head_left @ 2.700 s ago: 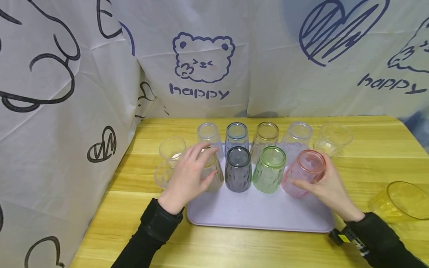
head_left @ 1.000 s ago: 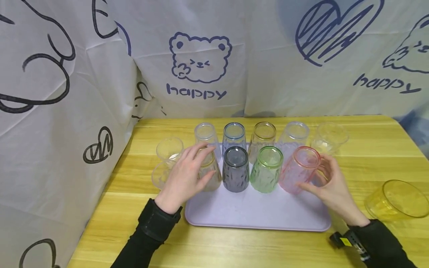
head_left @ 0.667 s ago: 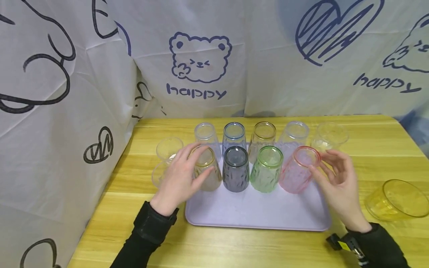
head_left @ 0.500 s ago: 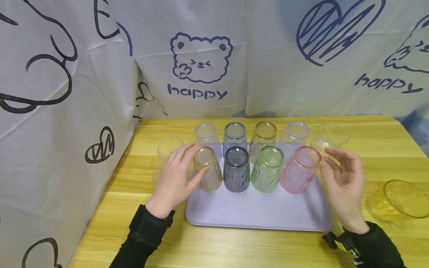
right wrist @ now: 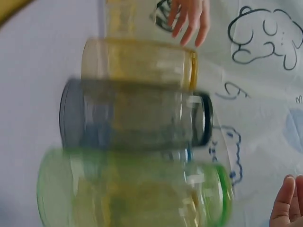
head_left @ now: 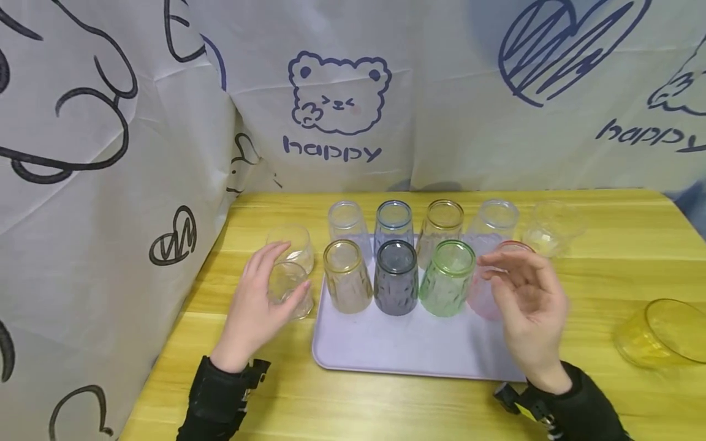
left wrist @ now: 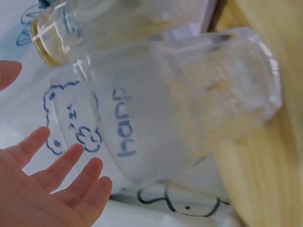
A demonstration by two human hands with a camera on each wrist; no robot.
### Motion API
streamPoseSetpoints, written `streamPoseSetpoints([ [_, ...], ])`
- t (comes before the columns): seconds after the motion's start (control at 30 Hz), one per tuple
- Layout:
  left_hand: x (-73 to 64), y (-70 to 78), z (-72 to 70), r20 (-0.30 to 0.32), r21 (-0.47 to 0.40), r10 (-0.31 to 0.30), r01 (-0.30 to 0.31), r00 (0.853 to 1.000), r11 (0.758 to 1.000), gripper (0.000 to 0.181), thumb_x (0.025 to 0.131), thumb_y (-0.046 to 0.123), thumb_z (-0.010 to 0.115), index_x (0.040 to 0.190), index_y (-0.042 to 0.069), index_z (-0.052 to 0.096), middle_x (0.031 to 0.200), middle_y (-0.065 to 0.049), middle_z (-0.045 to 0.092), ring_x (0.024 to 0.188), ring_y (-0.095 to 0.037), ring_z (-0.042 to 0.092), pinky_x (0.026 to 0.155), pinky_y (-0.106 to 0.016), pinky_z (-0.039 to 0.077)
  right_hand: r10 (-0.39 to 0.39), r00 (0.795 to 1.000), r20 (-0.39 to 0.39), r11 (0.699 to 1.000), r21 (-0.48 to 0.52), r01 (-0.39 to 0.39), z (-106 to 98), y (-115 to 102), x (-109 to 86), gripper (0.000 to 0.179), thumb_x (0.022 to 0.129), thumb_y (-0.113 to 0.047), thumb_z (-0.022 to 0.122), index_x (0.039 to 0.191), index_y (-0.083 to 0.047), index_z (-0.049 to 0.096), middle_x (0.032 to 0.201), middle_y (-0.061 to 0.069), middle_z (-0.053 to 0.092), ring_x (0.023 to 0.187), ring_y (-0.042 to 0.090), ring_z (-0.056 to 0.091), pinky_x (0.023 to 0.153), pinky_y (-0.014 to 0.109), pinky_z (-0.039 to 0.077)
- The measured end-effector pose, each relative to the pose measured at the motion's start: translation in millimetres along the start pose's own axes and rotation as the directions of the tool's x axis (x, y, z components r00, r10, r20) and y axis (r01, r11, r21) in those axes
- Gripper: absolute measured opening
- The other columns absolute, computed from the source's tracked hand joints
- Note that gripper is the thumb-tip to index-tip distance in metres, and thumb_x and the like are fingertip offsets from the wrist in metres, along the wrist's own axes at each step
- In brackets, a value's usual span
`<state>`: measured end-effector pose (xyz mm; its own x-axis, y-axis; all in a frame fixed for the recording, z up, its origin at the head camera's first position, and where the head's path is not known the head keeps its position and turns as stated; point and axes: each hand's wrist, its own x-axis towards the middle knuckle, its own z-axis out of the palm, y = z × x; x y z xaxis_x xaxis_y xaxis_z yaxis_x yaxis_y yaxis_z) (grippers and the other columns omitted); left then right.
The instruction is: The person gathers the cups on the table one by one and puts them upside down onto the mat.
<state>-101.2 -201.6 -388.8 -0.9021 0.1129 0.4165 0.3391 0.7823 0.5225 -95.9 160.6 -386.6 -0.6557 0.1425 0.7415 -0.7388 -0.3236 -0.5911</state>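
My left hand hovers with spread fingers around the near clear glass, left of the tray; in the left wrist view its fingers stand apart from the glass. Another clear glass is just behind. My right hand is raised with loosely bent fingers, holding nothing, and overlaps the upside-down pink glass. Beside that, also upside down on the lilac tray, are a green glass, a dark grey glass and an amber-rimmed glass.
Behind the front row, upside-down glasses form a back row: clear, blue-rimmed, brown-rimmed and pale lilac. A clear glass stands at the back right, a yellow glass at the right. Patterned cloth hangs behind.
My right hand has let go of the pink glass, drawn away right, then swung back left in front of it. My left hand has moved left from the amber-rimmed glass to the clear glass.
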Motion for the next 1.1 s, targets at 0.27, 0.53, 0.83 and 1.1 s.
streamPoseSetpoints([
  [0.27,-14.5,-19.3,-6.4,0.026,-0.116,-0.142,0.144,0.99,0.983,0.078,0.087,0.024,0.078,0.153,0.012,0.038,0.154,-0.017,0.043,0.138,-0.041,0.044,0.108,-0.069,0.039,0.172,0.982,0.084,0.985,-0.015,-0.171,33,9,-14.7,0.046,0.086,0.029,0.041,0.123,0.005,0.057,0.117,0.005,0.07,0.11,0.015,0.069,0.091,0.024,0.058],
  [0.53,-20.8,-23.9,-5.7,0.064,-0.17,-0.22,0.228,0.973,0.959,0.087,0.086,0.028,0.08,0.155,0.009,0.031,0.156,-0.022,0.04,0.135,-0.046,0.048,0.11,-0.065,0.041,0.356,0.914,0.194,0.931,0.006,-0.364,68,25,-29.3,0.035,0.094,0.019,0.046,0.124,0.004,0.054,0.117,-0.001,0.068,0.109,0.01,0.068,0.091,0.023,0.058],
  [0.83,-20.7,-22.0,3.0,0.088,-0.125,-0.278,0.287,0.957,0.95,0.097,0.08,0.034,0.085,0.153,0.002,0.031,0.15,-0.026,0.045,0.128,-0.047,0.054,0.106,-0.062,0.047,0.669,0.706,0.233,0.723,0.017,-0.691,97,35,-41.9,0.033,0.096,0.007,0.053,0.127,0.013,0.046,0.112,0.0,0.065,0.104,0.009,0.067,0.091,0.023,0.058],
  [1.1,-15.8,-14.3,8.9,0.086,0.021,-0.299,0.298,0.951,0.954,0.104,0.076,0.047,0.085,0.152,0.001,0.033,0.148,-0.025,0.048,0.125,-0.044,0.057,0.1,-0.061,0.05,0.817,0.533,0.218,0.549,-0.015,-0.836,116,43,-50.7,0.043,0.094,-0.002,0.051,0.134,0.013,0.042,0.118,0.015,0.063,0.105,0.012,0.067,0.095,0.026,0.058],
])
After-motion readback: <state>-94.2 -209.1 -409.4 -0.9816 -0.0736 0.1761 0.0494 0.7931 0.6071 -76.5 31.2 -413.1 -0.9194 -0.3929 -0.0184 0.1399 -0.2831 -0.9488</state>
